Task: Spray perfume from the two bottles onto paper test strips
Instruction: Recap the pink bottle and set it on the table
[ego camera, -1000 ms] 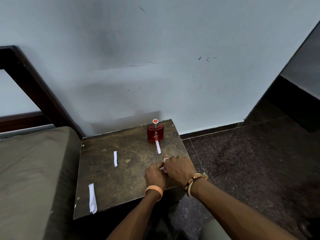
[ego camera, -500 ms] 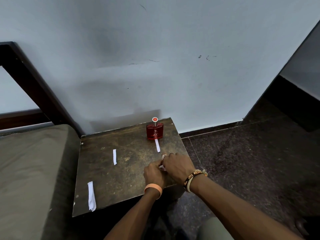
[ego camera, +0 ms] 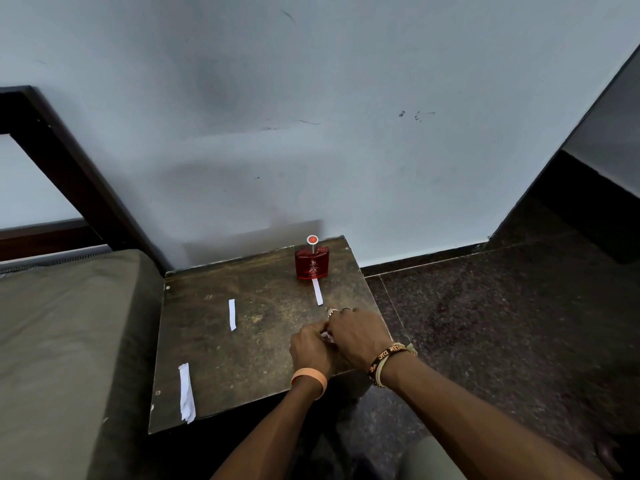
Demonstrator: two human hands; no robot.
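A red perfume bottle [ego camera: 311, 266] with a round red-topped sprayer stands upright at the far right of the small dark table [ego camera: 242, 358]. One white paper strip [ego camera: 317, 292] lies just in front of it. A second strip [ego camera: 232, 315] lies mid-table, and a wider white strip or stack of strips [ego camera: 185, 393] lies near the front left corner. My left hand [ego camera: 310, 344] and my right hand [ego camera: 358, 336] are pressed together at the table's near right, fingers curled round a small pale thing [ego camera: 326, 337] that is mostly hidden. No second bottle shows.
A grey-brown mattress [ego camera: 69, 341] butts against the table's left side, with a dark wooden frame [ego camera: 69, 168] behind it. A pale wall rises right behind the table. Dark stone floor [ego camera: 485, 323] lies to the right.
Both hands stay joined at the same spot on the table, with only slight finger movement. The bottle and strips have not moved.
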